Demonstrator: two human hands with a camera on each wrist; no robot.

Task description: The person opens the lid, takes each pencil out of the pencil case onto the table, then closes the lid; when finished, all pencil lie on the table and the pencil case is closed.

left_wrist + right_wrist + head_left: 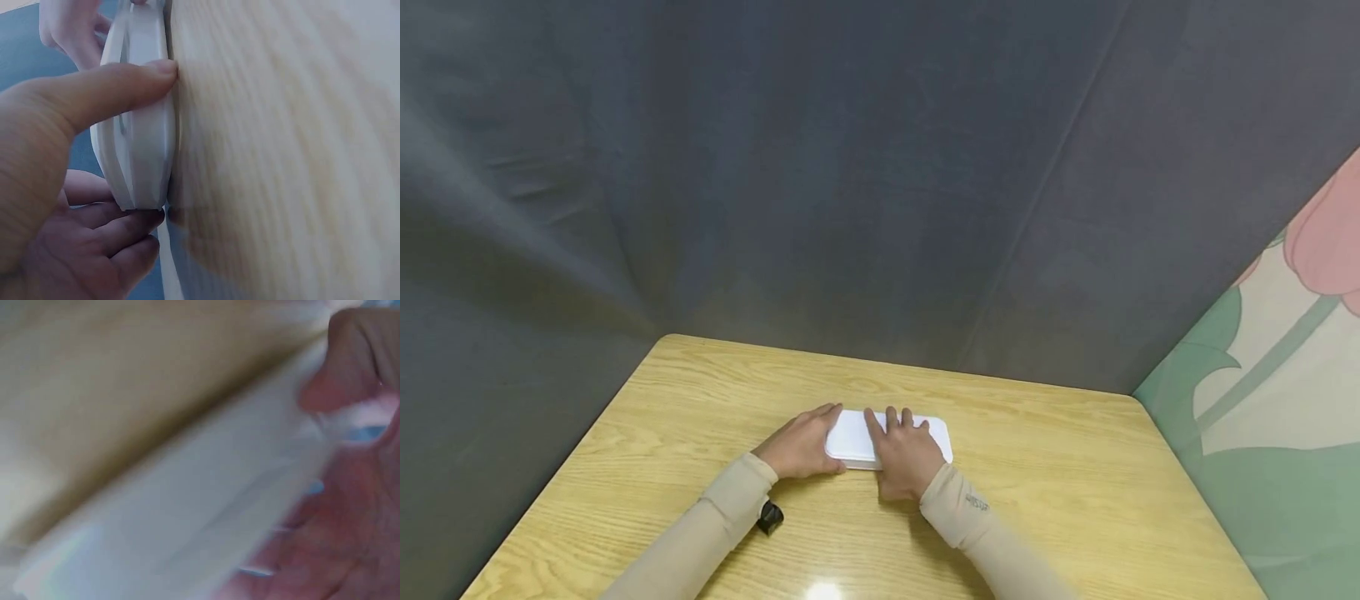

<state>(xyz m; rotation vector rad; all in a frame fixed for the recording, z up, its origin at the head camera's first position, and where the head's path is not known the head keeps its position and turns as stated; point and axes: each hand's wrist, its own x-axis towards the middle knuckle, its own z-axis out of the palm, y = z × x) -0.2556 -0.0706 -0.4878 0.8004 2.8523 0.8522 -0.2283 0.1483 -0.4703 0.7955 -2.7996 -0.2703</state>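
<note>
A flat white box (853,435) with rounded corners lies on the wooden table, a seam running along its side in the left wrist view. My left hand (803,443) holds its left end, the thumb (128,90) on the near side wall and the fingers round the end. Across the top towards the right end reaches my right hand (912,460), fingers spread to the far edge. Its thumb (350,372) presses the near side by the seam in the blurred right wrist view. The right palm hides part of the lid.
The wooden table (1060,483) has rounded far corners. Dark grey cloth (850,183) hangs behind it and on the left. A flower-patterned curtain (1292,400) is at the right. A small black object (770,517) sits by the left sleeve.
</note>
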